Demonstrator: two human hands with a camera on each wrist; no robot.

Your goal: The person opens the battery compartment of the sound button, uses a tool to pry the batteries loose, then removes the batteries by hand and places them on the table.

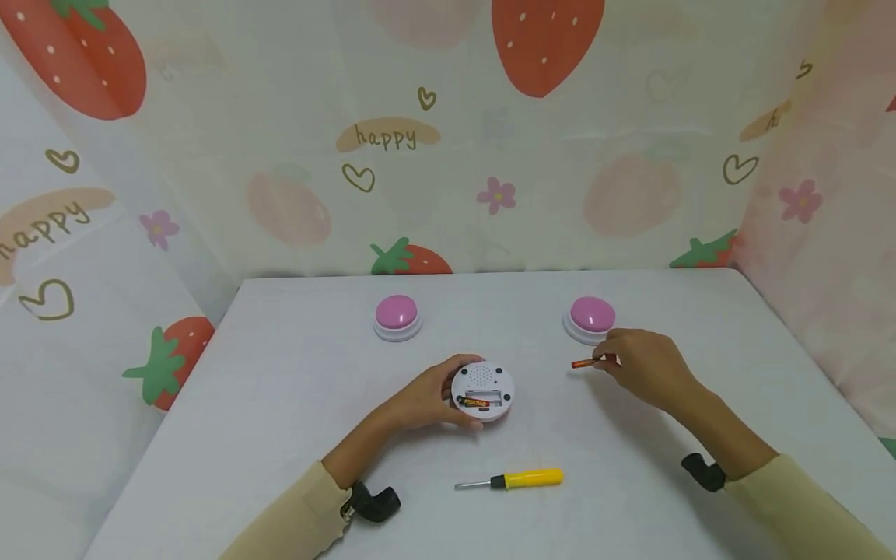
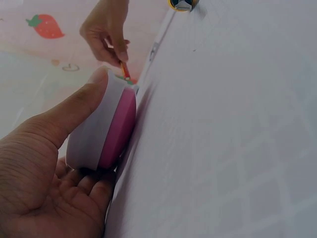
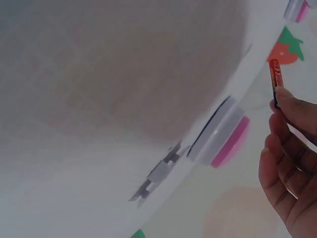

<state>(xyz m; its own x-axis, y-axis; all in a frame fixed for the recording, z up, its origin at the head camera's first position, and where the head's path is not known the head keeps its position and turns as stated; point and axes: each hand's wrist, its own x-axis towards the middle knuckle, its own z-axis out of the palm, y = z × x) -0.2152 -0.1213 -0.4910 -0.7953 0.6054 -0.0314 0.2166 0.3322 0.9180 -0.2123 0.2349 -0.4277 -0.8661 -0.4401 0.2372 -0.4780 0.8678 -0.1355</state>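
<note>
My left hand (image 1: 430,397) grips a round push-button light or sounder (image 1: 483,375) by its rim, white underside up. Its battery compartment is uncovered, and one battery (image 1: 477,402) lies in the lower part beside a bare slot. The left wrist view shows the device's pink dome (image 2: 119,129) facing down close to the table. Held out to the right of it, my right hand (image 1: 647,369) pinches a small red and black battery (image 3: 275,74) by one end between thumb and fingers, above the table.
Two more pink-topped push buttons stand at the back, one left (image 1: 397,315), one right (image 1: 591,317) near my right hand. A yellow-handled screwdriver (image 1: 532,478) lies in front. A small grey piece (image 3: 161,171) lies near the right button. Printed cloth walls (image 1: 532,155) border the table.
</note>
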